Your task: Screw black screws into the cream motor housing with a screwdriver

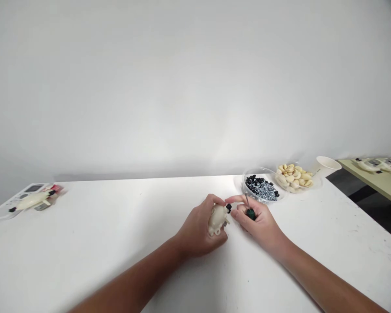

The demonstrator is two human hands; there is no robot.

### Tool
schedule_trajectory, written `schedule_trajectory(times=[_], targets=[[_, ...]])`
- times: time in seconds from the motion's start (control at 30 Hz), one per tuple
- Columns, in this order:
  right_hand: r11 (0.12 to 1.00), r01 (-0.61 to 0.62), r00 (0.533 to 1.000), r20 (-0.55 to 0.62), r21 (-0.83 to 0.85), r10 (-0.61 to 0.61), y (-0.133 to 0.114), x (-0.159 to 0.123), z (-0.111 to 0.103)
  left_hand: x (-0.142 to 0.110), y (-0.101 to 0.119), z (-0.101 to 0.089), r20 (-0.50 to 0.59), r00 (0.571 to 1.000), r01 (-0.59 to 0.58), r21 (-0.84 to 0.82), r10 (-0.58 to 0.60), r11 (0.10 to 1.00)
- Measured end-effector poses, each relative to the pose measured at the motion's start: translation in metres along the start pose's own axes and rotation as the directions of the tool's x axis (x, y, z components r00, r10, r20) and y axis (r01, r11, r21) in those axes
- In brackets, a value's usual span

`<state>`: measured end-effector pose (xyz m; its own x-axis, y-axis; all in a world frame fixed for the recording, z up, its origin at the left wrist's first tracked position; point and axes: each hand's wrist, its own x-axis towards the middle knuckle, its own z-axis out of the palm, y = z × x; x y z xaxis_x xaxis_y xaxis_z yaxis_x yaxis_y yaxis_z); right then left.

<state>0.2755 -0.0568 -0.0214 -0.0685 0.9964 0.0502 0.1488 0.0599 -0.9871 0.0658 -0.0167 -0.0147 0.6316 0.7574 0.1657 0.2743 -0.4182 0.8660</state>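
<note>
My left hand (pixel 198 226) is wrapped round a cream plastic housing (pixel 217 219) with small ring-shaped lugs. A black knob-like piece (pixel 228 208) sticks out at the housing's upper right. My right hand (pixel 256 221) is closed round the dark green handle of a screwdriver (pixel 250 214), its thin shaft pointing up. The index finger of that hand stretches left to the top of the housing, close to the black piece; whether it touches is hard to tell. Both hands are over the white table (pixel 143 243), and my left palm hides part of the housing.
Behind my right hand stand a clear bowl of black pieces and screws (pixel 262 188) and another of cream plastic pieces (pixel 295 177). A white cup (pixel 327 164) is beside them. Similar assemblies lie at far left (pixel 32 201) and on a yellowish surface (pixel 361 174) at right.
</note>
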Motion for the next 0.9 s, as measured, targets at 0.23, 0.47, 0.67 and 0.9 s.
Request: schedule_trajectory(times=[0.23, 0.47, 0.67, 0.9], targets=[[0.993, 0.058, 0.998, -0.029, -0.102, -0.062, 0.000, -0.002, -0.001, 0.000, 0.000, 0.004, -0.025, 1.000, -0.014, 0.195, 0.019, 0.981], [0.991, 0.023, 0.999, -0.040, -0.135, -0.029, -0.008, -0.005, 0.001, 0.000, 0.000, 0.007, -0.074, 0.997, 0.048, 0.263, -0.030, 0.964], [0.989, 0.046, 0.998, -0.029, -0.137, -0.051, -0.004, -0.003, 0.000, 0.002, 0.003, 0.002, -0.029, 0.998, 0.065, 0.147, -0.062, 0.987], [0.998, 0.033, 0.999, 0.024, 0.045, -0.034, 0.002, -0.002, 0.001, 0.002, 0.001, -0.008, 0.046, 0.992, 0.128, -0.441, -0.120, 0.888]])
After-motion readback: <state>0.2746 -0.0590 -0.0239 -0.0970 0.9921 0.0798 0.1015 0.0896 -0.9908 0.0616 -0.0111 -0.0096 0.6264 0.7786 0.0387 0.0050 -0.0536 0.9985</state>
